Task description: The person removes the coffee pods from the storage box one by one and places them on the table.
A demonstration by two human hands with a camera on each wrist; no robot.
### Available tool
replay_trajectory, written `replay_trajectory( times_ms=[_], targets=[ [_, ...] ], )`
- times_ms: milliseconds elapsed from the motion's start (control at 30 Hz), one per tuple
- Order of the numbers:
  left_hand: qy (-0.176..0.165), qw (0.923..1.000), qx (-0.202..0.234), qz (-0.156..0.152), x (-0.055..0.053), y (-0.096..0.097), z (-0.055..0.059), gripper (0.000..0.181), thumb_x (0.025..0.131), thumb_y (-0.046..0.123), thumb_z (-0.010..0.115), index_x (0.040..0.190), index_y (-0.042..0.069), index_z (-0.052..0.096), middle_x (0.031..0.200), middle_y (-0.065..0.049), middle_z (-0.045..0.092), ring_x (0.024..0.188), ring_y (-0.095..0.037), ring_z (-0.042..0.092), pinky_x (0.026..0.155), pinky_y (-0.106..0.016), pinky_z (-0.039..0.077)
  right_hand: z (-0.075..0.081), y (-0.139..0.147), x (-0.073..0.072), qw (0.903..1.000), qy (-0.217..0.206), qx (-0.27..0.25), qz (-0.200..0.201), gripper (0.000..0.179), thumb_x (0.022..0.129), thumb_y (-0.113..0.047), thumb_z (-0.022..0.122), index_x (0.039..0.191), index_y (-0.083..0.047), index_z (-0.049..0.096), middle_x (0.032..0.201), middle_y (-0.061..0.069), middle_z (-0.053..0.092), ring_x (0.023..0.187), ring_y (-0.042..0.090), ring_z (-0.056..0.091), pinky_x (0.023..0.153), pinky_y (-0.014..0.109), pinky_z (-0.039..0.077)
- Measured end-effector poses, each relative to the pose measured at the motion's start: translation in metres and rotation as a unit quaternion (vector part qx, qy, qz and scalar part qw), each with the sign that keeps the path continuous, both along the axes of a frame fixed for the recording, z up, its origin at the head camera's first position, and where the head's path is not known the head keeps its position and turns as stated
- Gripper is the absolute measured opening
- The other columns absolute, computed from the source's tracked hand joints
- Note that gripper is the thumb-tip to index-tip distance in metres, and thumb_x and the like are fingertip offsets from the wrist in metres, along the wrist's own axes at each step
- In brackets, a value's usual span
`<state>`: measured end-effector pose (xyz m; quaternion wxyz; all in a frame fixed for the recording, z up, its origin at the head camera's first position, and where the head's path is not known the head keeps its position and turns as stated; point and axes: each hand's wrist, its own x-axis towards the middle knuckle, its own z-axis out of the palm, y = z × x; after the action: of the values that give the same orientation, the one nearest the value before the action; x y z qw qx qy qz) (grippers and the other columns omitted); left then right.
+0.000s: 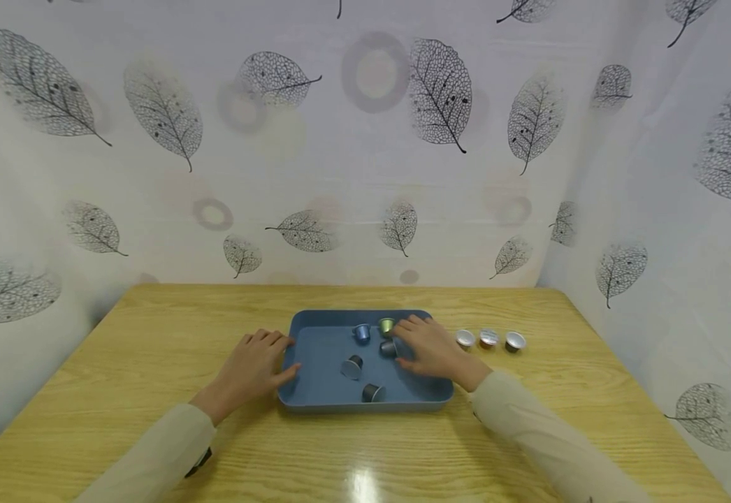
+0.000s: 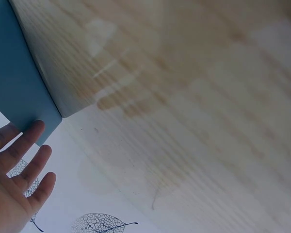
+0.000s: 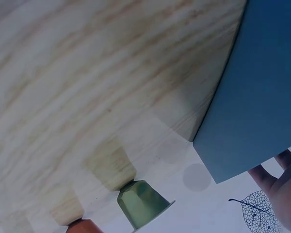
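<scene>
A blue rectangular tray (image 1: 324,403) lies on the table with several coffee capsules inside. My left hand (image 1: 249,370) is at the tray's left side, its fingers spread near the rim; in the left wrist view, the left hand (image 2: 14,179) has fairly straight fingers by the tray wall (image 2: 19,73). Over the tray's right part reaches my right hand (image 1: 431,353), fingers and thumb apart. Nearest to it are a dark grey capsule (image 1: 388,348) and a green capsule (image 1: 386,325). A blue capsule (image 1: 362,333) and two dark capsules, one tipped over (image 1: 373,392), lie further left.
Right of the tray, three capsules stand in a row, silver lids up: the near one (image 1: 465,339), an amber one (image 1: 488,339) and a dark one (image 1: 515,341). A leaf-patterned curtain (image 1: 353,175) hangs behind the wooden table (image 1: 183,328).
</scene>
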<state>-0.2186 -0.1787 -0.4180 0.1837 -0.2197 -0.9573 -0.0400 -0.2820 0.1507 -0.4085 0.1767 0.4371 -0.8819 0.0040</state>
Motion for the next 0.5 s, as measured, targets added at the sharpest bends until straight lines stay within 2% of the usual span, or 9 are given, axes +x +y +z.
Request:
replay_trajectory(
  times_ms=[500],
  targets=[
    [-0.009,0.9999,0.007,0.001,0.0029,0.0014,0.0028,0.041,0.082,0.043,0.063,0.107,0.010,0.063,0.106,-0.005,0.063,0.096,-0.026,0.056,0.082,-0.045,0.045,-0.0041,-0.0028,-0.0020,0.9993,-0.004,0.029,-0.023,0.045,0.075,-0.034,0.070,0.113,-0.013,0.059,0.106,0.000,0.062,0.096,0.018,0.055,0.074,0.035,0.046]
  ],
)
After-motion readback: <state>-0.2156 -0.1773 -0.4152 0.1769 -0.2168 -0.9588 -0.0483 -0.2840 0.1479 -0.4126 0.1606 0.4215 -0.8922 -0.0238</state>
